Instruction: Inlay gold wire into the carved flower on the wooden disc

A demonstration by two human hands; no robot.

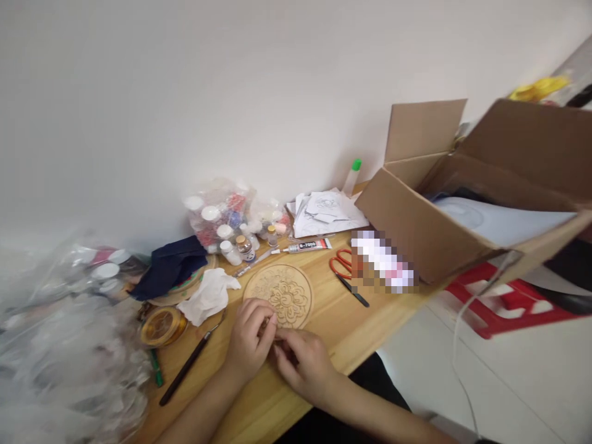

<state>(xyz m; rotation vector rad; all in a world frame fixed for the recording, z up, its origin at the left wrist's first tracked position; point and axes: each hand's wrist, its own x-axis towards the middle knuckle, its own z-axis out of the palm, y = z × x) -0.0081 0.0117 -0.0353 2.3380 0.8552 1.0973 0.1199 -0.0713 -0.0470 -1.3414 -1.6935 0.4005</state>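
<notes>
A round wooden disc (pixel 289 296) with carved flower patterns lies on the wooden table. My left hand (pixel 252 336) is at the disc's lower left edge, its fingers curled and pressed together. Beside it, my right hand (pixel 305 364) has its thumb and index finger pinched close to the left fingertips, just below the disc. Whatever lies between the fingers of either hand is too small or hidden to make out. A black-handled tool (pixel 187 367) rests left of my hands, and a crumpled white tissue (pixel 210 296) lies above it.
Scissors with orange handles (pixel 342 265), a glue tube (pixel 309 245) and small bottles (pixel 245 246) stand or lie behind the disc. An open cardboard box (pixel 407 228) is at right. Plastic bags (pixel 74 370) fill the left side, near a spool (pixel 163 327). Papers (pixel 328 213) lie by the wall.
</notes>
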